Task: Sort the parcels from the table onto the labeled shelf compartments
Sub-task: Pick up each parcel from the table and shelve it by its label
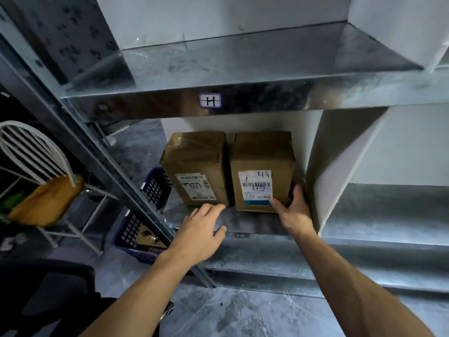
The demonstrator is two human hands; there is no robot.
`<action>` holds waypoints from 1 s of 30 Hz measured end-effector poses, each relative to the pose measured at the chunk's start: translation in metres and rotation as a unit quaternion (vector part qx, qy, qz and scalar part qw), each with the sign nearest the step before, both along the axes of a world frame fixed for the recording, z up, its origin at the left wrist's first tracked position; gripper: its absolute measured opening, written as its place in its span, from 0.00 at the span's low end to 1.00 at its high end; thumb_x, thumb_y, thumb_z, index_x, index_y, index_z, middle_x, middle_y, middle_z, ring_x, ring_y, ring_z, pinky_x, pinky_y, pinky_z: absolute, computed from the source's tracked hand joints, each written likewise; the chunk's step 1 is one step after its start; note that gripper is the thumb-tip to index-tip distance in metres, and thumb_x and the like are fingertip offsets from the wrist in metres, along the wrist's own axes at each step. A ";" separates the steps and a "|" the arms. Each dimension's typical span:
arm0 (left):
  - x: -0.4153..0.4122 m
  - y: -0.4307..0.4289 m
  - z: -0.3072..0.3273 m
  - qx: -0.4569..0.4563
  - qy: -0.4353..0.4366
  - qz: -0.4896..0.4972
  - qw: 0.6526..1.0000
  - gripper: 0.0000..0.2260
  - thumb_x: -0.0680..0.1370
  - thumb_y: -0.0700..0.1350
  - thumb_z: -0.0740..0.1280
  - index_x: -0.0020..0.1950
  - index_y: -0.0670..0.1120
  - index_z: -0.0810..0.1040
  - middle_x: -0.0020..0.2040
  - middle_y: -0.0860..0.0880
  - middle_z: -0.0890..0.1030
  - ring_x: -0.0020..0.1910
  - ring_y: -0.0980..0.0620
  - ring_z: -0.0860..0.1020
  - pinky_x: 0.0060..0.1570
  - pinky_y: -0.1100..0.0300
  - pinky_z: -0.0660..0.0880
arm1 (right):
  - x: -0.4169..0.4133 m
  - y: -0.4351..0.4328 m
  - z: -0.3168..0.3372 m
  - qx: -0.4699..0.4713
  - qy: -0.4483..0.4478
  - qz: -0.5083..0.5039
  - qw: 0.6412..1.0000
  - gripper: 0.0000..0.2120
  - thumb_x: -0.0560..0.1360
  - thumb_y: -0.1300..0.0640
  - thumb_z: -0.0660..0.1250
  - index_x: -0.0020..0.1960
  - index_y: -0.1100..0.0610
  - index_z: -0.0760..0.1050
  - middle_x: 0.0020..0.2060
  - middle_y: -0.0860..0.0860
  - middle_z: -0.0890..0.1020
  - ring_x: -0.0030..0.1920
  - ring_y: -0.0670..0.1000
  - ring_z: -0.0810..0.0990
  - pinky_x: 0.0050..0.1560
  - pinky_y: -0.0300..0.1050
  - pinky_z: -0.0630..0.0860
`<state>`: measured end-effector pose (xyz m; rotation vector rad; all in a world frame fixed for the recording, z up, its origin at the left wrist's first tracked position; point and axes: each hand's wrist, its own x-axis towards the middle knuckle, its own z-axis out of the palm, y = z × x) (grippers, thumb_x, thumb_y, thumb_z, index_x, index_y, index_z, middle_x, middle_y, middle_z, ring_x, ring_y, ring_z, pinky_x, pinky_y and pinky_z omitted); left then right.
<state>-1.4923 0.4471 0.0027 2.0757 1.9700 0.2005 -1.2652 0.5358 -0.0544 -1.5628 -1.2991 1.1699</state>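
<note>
Two brown parcels sit side by side on the metal shelf (255, 226), in the compartment under the "H" label (210, 100). The right parcel (262, 154) lies just beside the white divider (340, 166). The right hand (295, 211) grasps its near right corner, thumb on the labelled face, fingers round the side. The left hand (199, 229) is released, fingers relaxed, with its tips by the left parcel (196, 161); contact cannot be told. A blue basket (155, 186) shows behind the shelf post.
</note>
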 end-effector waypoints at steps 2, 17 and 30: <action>0.000 0.004 0.001 0.002 -0.006 0.000 1.000 0.24 0.81 0.54 0.59 0.77 0.55 0.59 0.72 0.54 0.66 0.70 0.50 0.65 0.69 0.53 0.64 | -0.002 0.002 0.000 -0.016 -0.003 -0.001 1.000 0.24 0.77 0.56 0.72 0.69 0.50 0.66 0.67 0.50 0.78 0.68 0.54 0.76 0.69 0.51 0.71; -0.009 -0.008 -0.003 -0.007 -0.029 0.006 1.000 0.24 0.81 0.54 0.59 0.77 0.55 0.59 0.72 0.54 0.66 0.70 0.51 0.65 0.69 0.52 0.65 | -0.006 0.006 0.017 -0.015 -0.036 -0.030 0.999 0.30 0.78 0.57 0.71 0.76 0.48 0.63 0.70 0.48 0.75 0.71 0.53 0.72 0.68 0.44 0.68; 0.027 -0.025 -0.020 -0.017 -0.030 -0.056 0.998 0.24 0.81 0.54 0.59 0.76 0.55 0.60 0.72 0.53 0.67 0.70 0.50 0.66 0.69 0.50 0.65 | 0.026 -0.094 -0.018 0.139 -0.304 0.042 0.942 0.18 0.80 0.52 0.66 0.66 0.60 0.74 0.60 0.59 0.77 0.59 0.62 0.76 0.59 0.53 0.75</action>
